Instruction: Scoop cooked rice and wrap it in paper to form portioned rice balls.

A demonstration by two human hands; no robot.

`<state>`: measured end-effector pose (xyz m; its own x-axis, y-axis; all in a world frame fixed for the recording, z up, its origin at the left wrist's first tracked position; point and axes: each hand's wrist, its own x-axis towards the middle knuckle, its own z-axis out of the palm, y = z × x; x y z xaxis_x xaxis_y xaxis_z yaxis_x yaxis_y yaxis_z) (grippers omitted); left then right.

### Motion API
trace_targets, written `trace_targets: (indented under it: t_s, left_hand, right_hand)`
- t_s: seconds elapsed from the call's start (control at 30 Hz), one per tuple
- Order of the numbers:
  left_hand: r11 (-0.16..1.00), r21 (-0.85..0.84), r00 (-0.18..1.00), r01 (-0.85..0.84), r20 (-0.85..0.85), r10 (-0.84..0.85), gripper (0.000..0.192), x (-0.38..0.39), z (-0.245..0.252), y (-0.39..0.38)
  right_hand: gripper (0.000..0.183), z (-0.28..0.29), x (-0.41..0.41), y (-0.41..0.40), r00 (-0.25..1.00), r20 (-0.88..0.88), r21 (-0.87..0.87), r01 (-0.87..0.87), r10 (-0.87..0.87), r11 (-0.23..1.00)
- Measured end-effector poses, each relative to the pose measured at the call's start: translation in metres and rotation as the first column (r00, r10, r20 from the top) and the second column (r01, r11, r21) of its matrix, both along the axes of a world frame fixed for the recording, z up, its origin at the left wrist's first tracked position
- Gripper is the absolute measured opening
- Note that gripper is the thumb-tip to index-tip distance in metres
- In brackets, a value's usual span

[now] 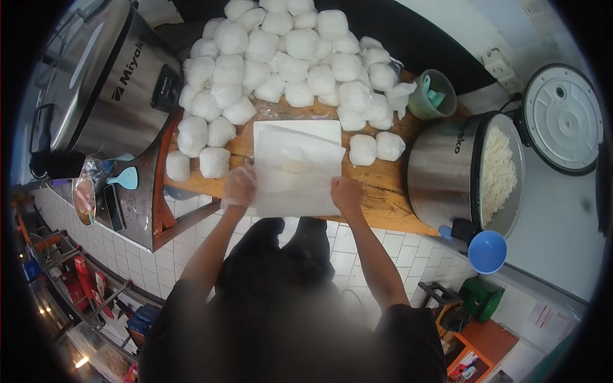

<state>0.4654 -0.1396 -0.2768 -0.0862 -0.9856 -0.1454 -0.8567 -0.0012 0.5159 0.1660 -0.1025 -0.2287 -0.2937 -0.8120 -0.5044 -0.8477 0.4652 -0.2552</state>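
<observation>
A sheet of white wrapping paper [299, 196] spreads in front of me, over a stack of similar white sheets [325, 128]. A pale mound, perhaps rice, shows faintly at its middle; whether it lies under or on the sheet is unclear. My left hand [239, 187], in a clear plastic glove, grips the sheet's left edge, its fingertips blurred. At the right edge, my bare right hand [348, 194] is closed on the paper. Two wrapped white parcels [362, 150] sit just beyond that hand. A large pile of such parcels [301, 44] covers the far part of the wooden table [388, 198].
To the right, a steel rice cooker [443, 172] holds cooked rice [498, 174], its lid [562, 119] raised. A blue scoop [487, 252] hangs near its front rim. Another Miyako cooker [119, 86] stands left, near a turquoise rice paddle [125, 178] and a phone [114, 208].
</observation>
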Motion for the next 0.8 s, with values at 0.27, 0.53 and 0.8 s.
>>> trace_targets:
  t_s: [0.27, 0.53, 0.8]
  left_hand:
    - [0.909, -0.259, 0.928, 0.326, -0.097, -0.36, 0.065, -0.062, 0.024, 0.006]
    - [0.965, -0.243, 0.994, 0.1, -0.01, -0.105, 0.078, -0.083, 0.069, -0.001]
    - [0.745, -0.429, 0.186, 0.51, 0.901, 0.392, 0.064, -0.043, 0.056, -0.002]
  right_hand:
    - [0.033, 0.003, 0.035, -0.102, 0.92, 0.103, -0.634, -0.232, 0.377, 0.738]
    - [0.029, 0.024, 0.054, -0.077, 0.853, -0.049, -0.486, -0.475, 0.52, 0.734]
    - [0.047, -0.018, 0.079, 0.045, 0.856, -0.117, -0.676, -0.44, 0.504, 0.591]
